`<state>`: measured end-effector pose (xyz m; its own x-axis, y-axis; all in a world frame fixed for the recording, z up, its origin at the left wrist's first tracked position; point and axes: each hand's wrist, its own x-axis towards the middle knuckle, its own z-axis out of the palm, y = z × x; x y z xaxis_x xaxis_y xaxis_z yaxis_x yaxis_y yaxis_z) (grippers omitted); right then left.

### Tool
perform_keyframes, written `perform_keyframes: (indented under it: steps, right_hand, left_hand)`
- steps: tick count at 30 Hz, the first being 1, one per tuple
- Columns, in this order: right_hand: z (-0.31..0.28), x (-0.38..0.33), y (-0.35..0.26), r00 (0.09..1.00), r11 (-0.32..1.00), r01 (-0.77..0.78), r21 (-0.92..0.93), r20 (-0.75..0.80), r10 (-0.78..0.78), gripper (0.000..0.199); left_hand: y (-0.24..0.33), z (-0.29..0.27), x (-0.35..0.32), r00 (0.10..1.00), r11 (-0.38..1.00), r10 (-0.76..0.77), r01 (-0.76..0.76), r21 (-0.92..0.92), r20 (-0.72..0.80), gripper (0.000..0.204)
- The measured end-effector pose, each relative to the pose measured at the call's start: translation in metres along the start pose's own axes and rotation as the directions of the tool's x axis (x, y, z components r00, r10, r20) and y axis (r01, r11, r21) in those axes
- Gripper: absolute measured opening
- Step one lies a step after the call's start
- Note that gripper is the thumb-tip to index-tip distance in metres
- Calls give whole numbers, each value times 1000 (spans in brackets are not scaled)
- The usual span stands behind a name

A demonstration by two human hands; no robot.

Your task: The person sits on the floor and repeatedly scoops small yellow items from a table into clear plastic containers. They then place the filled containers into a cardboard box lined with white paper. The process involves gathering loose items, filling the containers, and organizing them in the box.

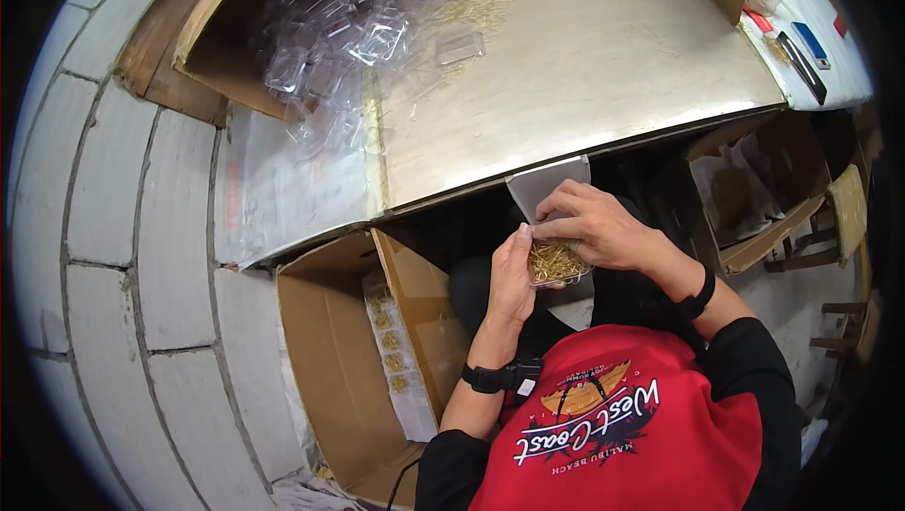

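Observation:
Above my lap, just off the table's front edge, I hold a small clear plastic box (558, 264) heaped with thin gold-coloured metal pieces, too small to name exactly. My left hand (510, 280) is closed along the box's left side, thumb at its upper corner. From the right, my right hand (603, 226) reaches over the box with bent fingers gripping its far and right edges, close to the left thumb. Its palm and fingers hide part of the box, and I cannot make out the lid. Behind both hands lies a pale grey-white sheet (542, 189).
A metal-topped table (566, 87) carries scattered gold pieces and a heap of empty clear boxes (330, 49) in a carton. At lower left, an open cardboard box (330, 370) contains a row of filled boxes (391, 351). Another carton (754, 247) stands at right beside a stool (847, 209).

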<state>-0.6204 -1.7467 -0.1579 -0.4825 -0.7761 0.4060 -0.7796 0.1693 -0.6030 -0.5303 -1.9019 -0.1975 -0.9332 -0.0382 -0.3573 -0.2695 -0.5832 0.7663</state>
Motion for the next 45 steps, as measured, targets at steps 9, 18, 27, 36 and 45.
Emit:
perform_keyframes:
  steps: [9, 18, 27, 36, 45]
  right_hand:
    - [14, -18, 9, 842, 406, -333, 851, 74, 535, 26]
    - [27, -20, 2, 815, 582, -487, 651, 99, 571, 18]
    - [23, -38, 20, 725, 155, -447, 881, 255, 640, 18]
    - [-8, -25, 16, 735, 335, -519, 786, 212, 644, 11]
    - [-9, -5, 17, 938, 986, -162, 40, -304, 166, 41]
  left_hand:
    - [6, 11, -4, 1000, 1000, 23, -23, -19, -4, 38]
    - [-10, 9, 1, 996, 999, 25, -22, 36, -81, 23]
    - [-10, 5, 2, 976, 997, 82, -79, 23, -201, 16]
    - [-9, 0, 1, 962, 998, 59, -66, -14, -265, 18]
    - [-1, -2, -5, 978, 998, 60, -63, -9, -198, 31]
